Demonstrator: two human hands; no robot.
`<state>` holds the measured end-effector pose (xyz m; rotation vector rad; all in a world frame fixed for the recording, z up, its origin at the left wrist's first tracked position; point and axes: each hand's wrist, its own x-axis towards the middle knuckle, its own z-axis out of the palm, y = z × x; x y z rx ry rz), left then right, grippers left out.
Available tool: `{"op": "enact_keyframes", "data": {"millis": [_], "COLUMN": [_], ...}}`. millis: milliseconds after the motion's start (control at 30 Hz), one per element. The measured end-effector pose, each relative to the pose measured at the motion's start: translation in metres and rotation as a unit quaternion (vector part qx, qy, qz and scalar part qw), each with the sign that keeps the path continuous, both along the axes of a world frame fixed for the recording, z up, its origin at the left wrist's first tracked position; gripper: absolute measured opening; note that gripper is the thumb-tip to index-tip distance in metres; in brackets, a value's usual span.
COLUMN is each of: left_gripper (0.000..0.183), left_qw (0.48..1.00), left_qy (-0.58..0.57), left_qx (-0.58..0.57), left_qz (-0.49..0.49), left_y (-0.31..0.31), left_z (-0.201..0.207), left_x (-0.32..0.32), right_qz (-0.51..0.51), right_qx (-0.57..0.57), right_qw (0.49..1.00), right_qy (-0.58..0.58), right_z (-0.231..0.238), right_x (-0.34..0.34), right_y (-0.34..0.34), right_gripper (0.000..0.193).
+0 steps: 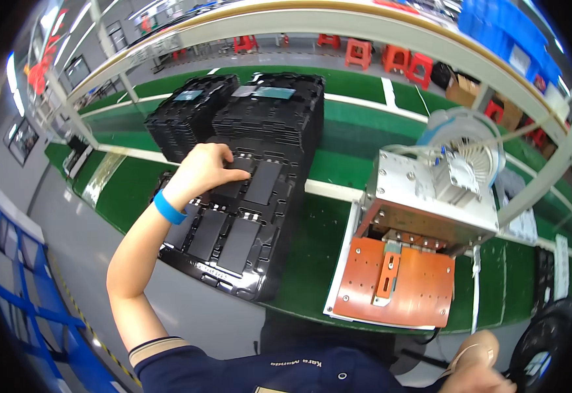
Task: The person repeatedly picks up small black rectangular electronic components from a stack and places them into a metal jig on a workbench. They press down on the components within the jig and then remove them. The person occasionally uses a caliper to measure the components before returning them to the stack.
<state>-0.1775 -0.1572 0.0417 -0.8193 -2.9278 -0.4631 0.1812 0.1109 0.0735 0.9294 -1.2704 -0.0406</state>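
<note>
- Pieces, dark and flat, lie in the front black tray (237,286) in the head view: a row of three nearest the person (240,243), and behind it two more in sight; the forearm may hide another.
- Progress, as a judgement: every pocket that can be made out looks filled, and no dark piece shows outside the tray. Whether pieces under the forearm are seated cannot be told.
- The left hand (209,171), with a blue wristband (169,207), is over the back row, at a dark piece (228,191) left of its uncovered neighbour (264,184). Its thumb and forefinger stand apart with nothing seen between them; contact with the piece is unclear.
- The right hand (481,381) is cut off by the lower edge, so whether its fingers hold anything cannot be told.
- Behind the tray, two stacks of black trays, left (181,124) and right (269,121), stand side by side on the green counter (315,262), with blue-green sheets (274,93) on top; what their lower trays contain is hidden.
- To the right stands a metal machine (423,190), with a curved orange plate (423,285) in front and a slotted orange bar (387,278) across it.
</note>
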Motion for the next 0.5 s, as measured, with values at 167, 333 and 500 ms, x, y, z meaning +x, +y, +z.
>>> {"op": "enact_keyframes", "data": {"millis": [167,333,500], "left_gripper": [0.067,0.075,0.072], "left_qw": [0.997,0.983,0.987], "left_qy": [-0.015,-0.133,-0.127], "left_qx": [-0.075,-0.123,-0.102], "left_qz": [0.001,0.020,0.002], "left_y": [0.028,0.009,0.018], "left_z": [-0.008,-0.004,-0.006], "left_x": [-0.017,-0.035,-0.045], "right_qz": [0.007,-0.081,-0.085], "right_qx": [0.188,0.135,0.187], "right_qw": [0.974,0.893,0.862], "right_qy": [-0.127,-0.421,-0.463], "right_z": [-0.039,-0.044,-0.054], "right_x": [-0.040,-0.152,-0.243], "right_y": [-0.024,-0.074,-0.120], "right_gripper": [0.025,0.026,0.016]}}
